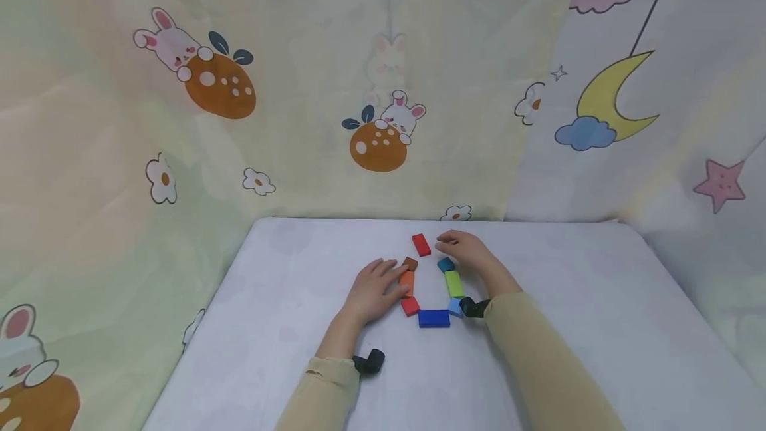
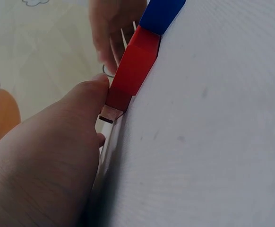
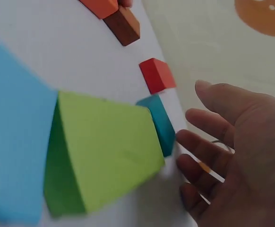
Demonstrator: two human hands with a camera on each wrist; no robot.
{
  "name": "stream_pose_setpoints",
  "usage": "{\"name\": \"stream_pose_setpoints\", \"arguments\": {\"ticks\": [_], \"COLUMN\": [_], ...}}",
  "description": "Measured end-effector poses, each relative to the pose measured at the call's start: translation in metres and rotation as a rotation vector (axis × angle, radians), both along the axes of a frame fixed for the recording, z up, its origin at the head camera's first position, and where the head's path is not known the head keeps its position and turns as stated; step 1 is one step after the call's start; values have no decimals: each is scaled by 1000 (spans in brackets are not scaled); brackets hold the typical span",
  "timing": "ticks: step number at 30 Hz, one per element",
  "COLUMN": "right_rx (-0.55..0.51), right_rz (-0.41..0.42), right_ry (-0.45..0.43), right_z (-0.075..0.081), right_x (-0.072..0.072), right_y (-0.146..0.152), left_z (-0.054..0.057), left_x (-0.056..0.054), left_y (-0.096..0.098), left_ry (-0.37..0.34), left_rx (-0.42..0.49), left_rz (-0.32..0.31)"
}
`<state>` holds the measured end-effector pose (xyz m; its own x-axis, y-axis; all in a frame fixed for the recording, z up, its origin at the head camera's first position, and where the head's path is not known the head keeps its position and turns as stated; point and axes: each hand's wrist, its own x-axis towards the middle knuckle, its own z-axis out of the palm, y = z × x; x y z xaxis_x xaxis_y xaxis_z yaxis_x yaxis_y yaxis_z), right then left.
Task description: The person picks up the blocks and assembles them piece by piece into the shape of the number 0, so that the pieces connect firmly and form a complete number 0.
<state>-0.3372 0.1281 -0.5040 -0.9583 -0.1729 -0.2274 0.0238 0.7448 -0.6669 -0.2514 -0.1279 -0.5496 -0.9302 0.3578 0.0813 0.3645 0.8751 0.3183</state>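
Several coloured blocks lie in a ring on the white table. My left hand (image 1: 374,290) rests beside the ring's left side, fingers spread, with fingertips at the orange block (image 1: 407,283) and the brown block (image 1: 409,263). Above the right side hovers my right hand (image 1: 469,253), fingers loosely bent and holding nothing, near the teal block (image 3: 159,124). At the far end a red block (image 1: 421,245) lies apart from the others. The lime green block (image 1: 453,283) and light blue block (image 1: 455,306) line the right side; a dark blue block (image 1: 433,318) lies nearest me.
A second red block (image 1: 409,306) forms the near left corner of the ring. Black wrist straps with cameras (image 1: 369,362) sit on both wrists. A printed cloth backdrop (image 1: 311,85) stands behind the white table (image 1: 287,271) and along its sides.
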Motion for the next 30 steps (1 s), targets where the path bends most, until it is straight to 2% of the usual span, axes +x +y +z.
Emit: {"name": "stream_pose_setpoints", "arguments": {"ticks": [4,10,15,30], "right_rx": [8,146,207,234], "right_rz": [-40,-92,-117,-124], "right_ry": [-1,36,33,46], "right_z": [-4,-3,-3,-6], "right_x": [-9,-14,-16,-17], "right_y": [-13,-32,-41,-49], "left_z": [0,1,-1,-1], "left_x": [1,1,-1,-1], "left_y": [1,2,4,-1], "left_ry": [6,20,32,39], "left_rx": [-5,4,-3,-5], "left_rz": [-4,-6,-22,-20]}}
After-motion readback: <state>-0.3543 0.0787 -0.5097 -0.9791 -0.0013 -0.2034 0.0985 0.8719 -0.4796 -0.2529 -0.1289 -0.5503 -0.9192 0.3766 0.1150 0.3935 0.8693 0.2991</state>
